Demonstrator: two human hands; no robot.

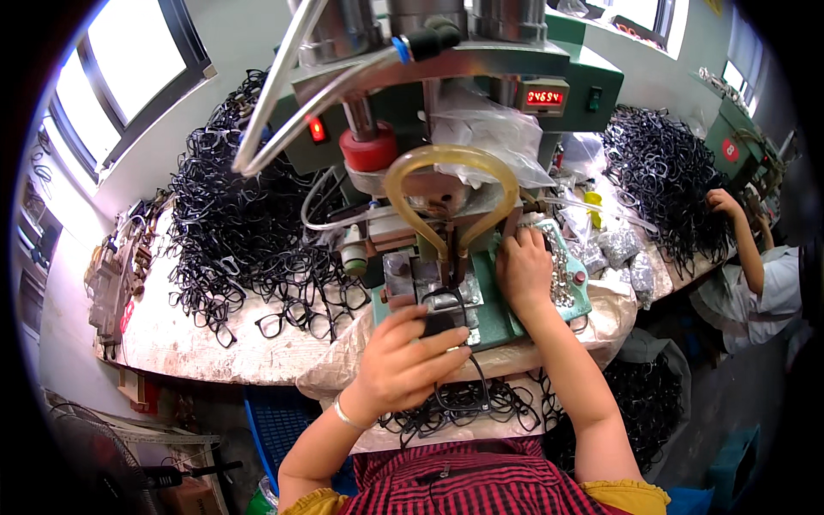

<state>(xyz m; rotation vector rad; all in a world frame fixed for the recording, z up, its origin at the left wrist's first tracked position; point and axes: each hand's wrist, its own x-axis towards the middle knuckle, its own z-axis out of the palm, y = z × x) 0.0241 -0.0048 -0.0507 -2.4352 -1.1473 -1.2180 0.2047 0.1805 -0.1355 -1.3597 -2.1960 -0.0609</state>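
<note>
My left hand [408,365] is closed around a black eyeglass frame [484,376], its fingers stretched across the front. The far end of that frame reaches under the working head of a green and steel bench press [429,62]. My right hand [525,266] rests at the right side of the press, fingers curled beside a green tray [577,302] of small shiny metal parts. Its fingertips are partly hidden, so what they hold cannot be seen. A curved yellowish tube [451,153] loops down to the working point between my hands.
Tangled heaps of black eyeglass frames [227,206] cover the bench at left, with another pile [657,176] at right. More frames [429,418] lie at the near edge. A co-worker's hand [725,202] touches the right pile. A blue basket [279,429] stands below the bench.
</note>
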